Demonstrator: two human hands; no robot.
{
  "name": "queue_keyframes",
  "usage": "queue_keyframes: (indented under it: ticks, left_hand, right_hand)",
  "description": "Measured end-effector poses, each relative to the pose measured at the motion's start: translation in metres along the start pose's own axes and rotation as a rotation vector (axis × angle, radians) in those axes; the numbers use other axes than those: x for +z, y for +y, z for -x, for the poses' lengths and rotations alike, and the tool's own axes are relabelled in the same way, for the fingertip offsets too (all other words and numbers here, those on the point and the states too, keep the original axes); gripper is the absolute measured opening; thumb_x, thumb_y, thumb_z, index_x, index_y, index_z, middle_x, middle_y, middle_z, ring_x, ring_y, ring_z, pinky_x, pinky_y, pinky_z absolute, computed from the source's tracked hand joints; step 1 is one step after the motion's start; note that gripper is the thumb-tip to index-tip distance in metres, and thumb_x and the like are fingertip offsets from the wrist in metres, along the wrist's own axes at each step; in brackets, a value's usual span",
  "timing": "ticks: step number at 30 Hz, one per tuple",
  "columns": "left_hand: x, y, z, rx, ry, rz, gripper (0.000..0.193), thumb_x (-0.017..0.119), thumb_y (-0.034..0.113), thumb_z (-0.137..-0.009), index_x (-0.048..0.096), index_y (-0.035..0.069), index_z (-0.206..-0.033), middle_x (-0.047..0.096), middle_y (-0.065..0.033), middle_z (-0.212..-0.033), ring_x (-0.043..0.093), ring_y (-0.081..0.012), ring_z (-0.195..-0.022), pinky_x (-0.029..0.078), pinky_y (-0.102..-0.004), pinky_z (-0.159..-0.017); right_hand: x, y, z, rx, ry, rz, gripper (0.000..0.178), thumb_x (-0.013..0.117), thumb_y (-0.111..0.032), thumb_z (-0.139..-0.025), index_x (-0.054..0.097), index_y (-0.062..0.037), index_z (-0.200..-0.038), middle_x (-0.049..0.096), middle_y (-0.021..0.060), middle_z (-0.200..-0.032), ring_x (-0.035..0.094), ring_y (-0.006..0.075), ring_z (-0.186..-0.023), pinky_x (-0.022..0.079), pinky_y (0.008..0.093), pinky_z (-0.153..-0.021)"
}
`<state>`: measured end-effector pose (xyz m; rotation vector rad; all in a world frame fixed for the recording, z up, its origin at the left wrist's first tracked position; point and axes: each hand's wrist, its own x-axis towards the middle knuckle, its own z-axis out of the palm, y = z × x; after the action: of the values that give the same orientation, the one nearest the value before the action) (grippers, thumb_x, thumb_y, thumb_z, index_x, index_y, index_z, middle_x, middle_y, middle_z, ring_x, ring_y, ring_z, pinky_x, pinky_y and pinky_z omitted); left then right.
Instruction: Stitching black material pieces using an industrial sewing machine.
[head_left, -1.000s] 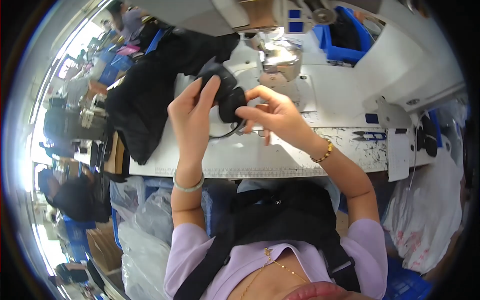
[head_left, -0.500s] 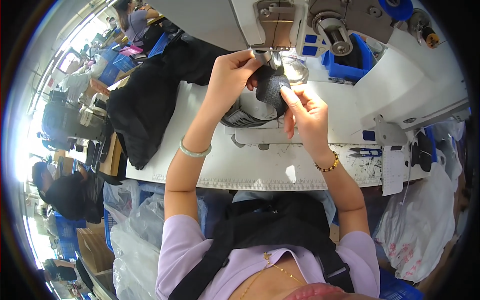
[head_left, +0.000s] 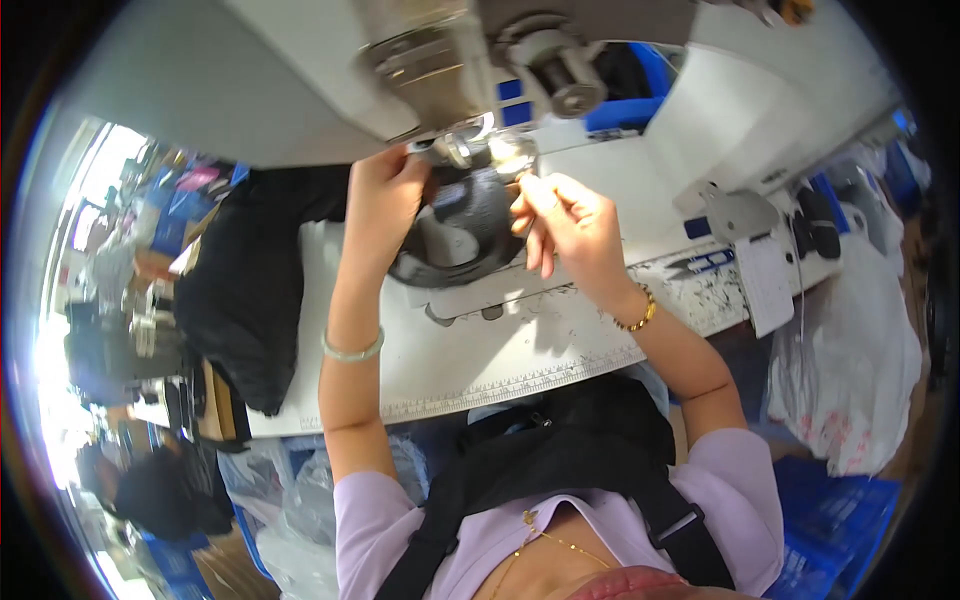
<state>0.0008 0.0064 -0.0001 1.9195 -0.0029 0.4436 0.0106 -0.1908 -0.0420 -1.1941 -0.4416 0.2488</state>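
Note:
A dark shoe upper lies curved under the head of a white sewing machine, its pale inside partly showing. My left hand is closed on its left side, close to the machine's presser area. Part of that grip is hidden behind my own fingers. On the opposite side, the thumb and fingers of my right hand pinch the upper's right edge. Bright light falls on the metal parts around the needle, which is too blurred to make out.
Black cloth is heaped on the left of the white table. Blue-handled thread snips and a paper sheet lie at the right. Behind stands a blue bin; a white plastic bag hangs off the right side.
The whole view has tilted and shifted, so machine and table sit differently in it. The upper looks more spread and turned between my hands, which both keep hold of it.

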Motion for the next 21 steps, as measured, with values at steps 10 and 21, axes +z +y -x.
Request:
queue_keyframes:
  ticks: [10,21]
  left_hand:
    - [0.013,-0.034,0.068,0.829,0.352,-0.428,0.010,0.049,-0.002,-0.081,0.055,0.001,-0.089,0.058,-0.0103,-0.083,0.055,-0.0251,-0.076,0.041,-0.0343,-0.072]
    - [0.005,-0.047,0.093,0.881,0.334,-0.498,0.013,0.042,-0.005,-0.081,0.052,-0.001,-0.087,0.056,-0.0142,-0.087,0.051,-0.0273,-0.083,0.042,-0.0348,-0.076]
  right_hand:
    - [-0.176,0.020,-0.231,-0.506,0.653,1.364,0.044,0.064,-0.024,-0.074,0.056,0.0118,-0.099,0.059,0.0232,-0.100,0.051,0.0379,-0.101,0.040,0.0433,-0.090]
    - [-0.137,0.013,-0.273,-0.241,0.590,1.701,0.046,0.057,-0.041,-0.081,0.060,-0.0110,-0.116,0.055,0.0174,-0.121,0.049,0.0350,-0.114,0.041,0.0482,-0.090]
